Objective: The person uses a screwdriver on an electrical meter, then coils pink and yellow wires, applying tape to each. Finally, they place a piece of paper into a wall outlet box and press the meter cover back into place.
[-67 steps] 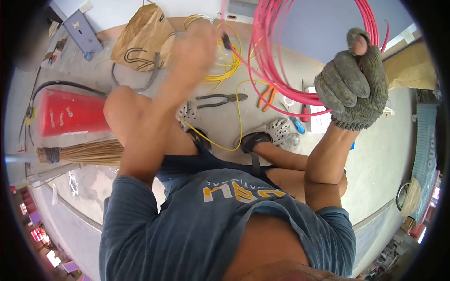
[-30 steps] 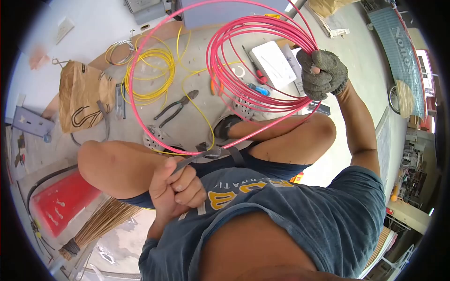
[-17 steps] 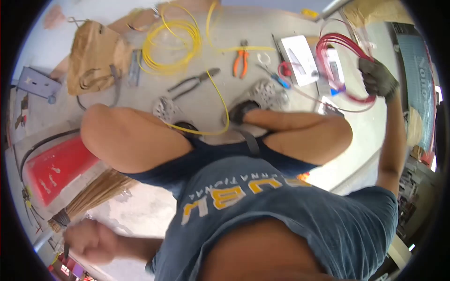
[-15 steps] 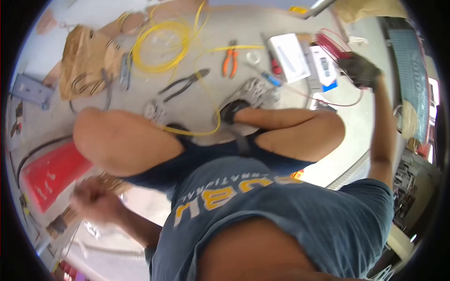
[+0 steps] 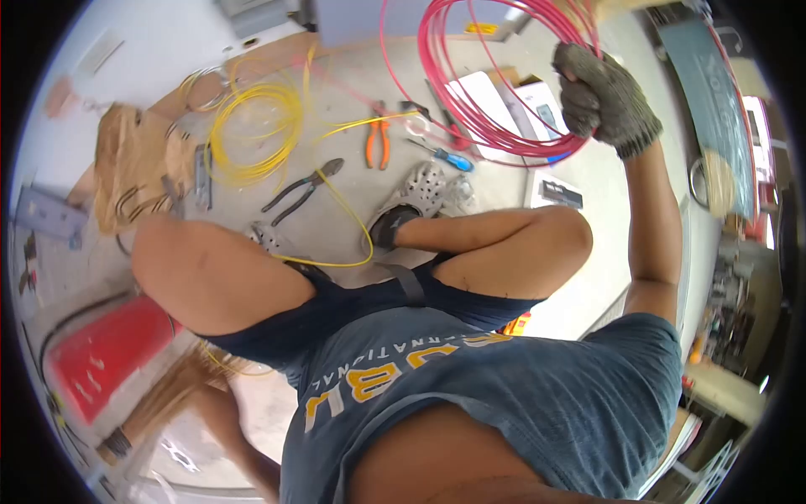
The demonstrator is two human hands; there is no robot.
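My right hand [image 5: 600, 97], in a grey knit glove, is closed around a coil of red-pink wire [image 5: 504, 151] and holds it up over the boxes. Loose strands of the coil hang to the left. At the lower left, my left hand [image 5: 200, 388] is bare and blurred beside a brown, streaky thing. Its fingers cannot be made out. A yellow wire coil [image 5: 290, 126] lies on the floor, with one strand running between my feet. Orange-handled pliers [image 5: 378, 143], black-handled pliers [image 5: 306, 185] and a blue screwdriver [image 5: 453, 159] lie nearby.
A brown paper bag [image 5: 138, 168] is at the left, above a red box-like object [image 5: 113, 349]. White boxes [image 5: 487, 105] lie behind the raised coil. A rolled teal sheet [image 5: 709, 109] stands far right. A grey panel [image 5: 395, 18] borders the far side.
My right hand has lifted the red-pink wire coil and brought it left toward the middle. My left hand has shifted down and slightly right. The view has tilted.
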